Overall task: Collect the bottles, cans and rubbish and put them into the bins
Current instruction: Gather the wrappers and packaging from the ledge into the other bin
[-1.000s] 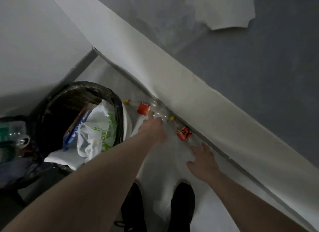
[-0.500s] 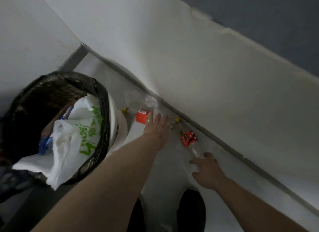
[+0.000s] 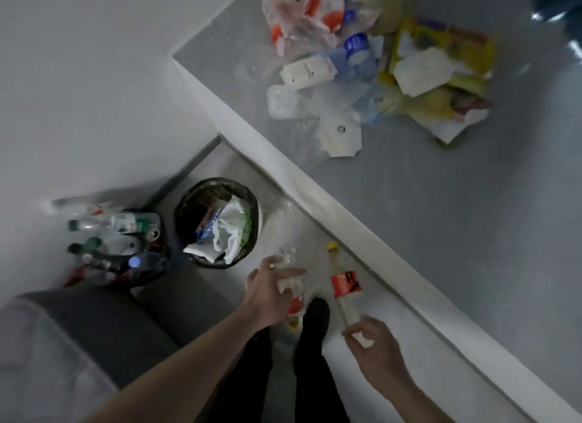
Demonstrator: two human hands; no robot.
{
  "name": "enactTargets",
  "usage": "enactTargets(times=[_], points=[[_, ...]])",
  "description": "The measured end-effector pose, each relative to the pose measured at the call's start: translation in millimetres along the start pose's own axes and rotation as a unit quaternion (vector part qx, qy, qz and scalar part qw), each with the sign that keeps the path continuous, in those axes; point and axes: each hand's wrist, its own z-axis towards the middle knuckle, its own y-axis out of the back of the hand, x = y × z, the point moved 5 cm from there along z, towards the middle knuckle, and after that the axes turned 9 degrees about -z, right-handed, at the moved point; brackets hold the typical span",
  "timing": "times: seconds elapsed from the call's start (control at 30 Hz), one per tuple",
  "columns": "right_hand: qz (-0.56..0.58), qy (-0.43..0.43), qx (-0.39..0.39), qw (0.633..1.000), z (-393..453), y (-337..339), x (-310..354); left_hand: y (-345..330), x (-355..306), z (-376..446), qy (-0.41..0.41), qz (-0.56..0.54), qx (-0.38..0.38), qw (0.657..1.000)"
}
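Left hand (image 3: pixel 267 292) grips a clear plastic bottle (image 3: pixel 291 293) w/ a red label, fingers curled over its upper part; bottle hangs above the floor (image 3: pixel 201 300), just in front of the black shoe (image 3: pixel 316 311). Right hand (image 3: pixel 374 356) pinches the base end of a 2nd clear bottle (image 3: pixel 341 284), red label, yellow cap pointing away toward the white ledge (image 3: pixel 315 199); bottle is lifted, tilted, close beside the ledge edge.

Two bins stand at the floor's far-left corner by the wall. Black-lined bin (image 3: pixel 217 222) holds a white bag w/ green print, paper, blue packaging. Left of it, nearly touching, a 2nd bin (image 3: pixel 126 249) is piled w/ bottles and cans, some spilling over its rim.

On the grey worktop (image 3: pixel 441 218) beyond the ledge, near its far edge: a heap of rubbish (image 3: pixel 371 63) – plastic bags, white cartons, a blue-label bottle, yellow wrappers.
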Motion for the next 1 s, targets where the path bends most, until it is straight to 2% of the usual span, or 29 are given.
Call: enactTargets(times=[0.17,0.23,0.33,0.5,0.57,0.7,0.8,1.0], points=[[0.063,0.045,-0.003,0.997,-101.7,67.3,91.4,104.5,-47.4,-117.5,0.014,-0.164,-0.058,0.985],[0.078,0.079,0.012,0.994,-135.1,87.0,127.0,138.4,-62.3,-154.3,0.003,-0.271,-0.076,0.959],[0.096,0.125,0.056,0.986,-178.9,105.5,176.6,176.8,-81.0,-202.0,0.017,-0.366,-0.082,0.927],[0.157,0.145,0.116,0.970,-228.1,109.0,229.7,187.4,-94.7,-251.0,0.080,-0.536,-0.052,0.839],[0.205,0.133,0.146,0.959,-240.0,101.5,244.0,182.2,-96.7,-260.8,0.067,-0.595,-0.042,0.800],[0.236,0.131,0.166,0.949,-253.9,80.7,273.1,166.3,-98.5,-277.6,0.063,-0.637,-0.043,0.767],[0.240,0.120,0.138,0.953,-249.5,72.7,293.1,160.6,-88.8,-284.1,0.083,-0.647,-0.043,0.757],[0.203,0.112,0.129,0.964,-228.9,40.0,333.9,208.6,-57.9,-279.6,0.119,-0.587,0.038,0.800]])
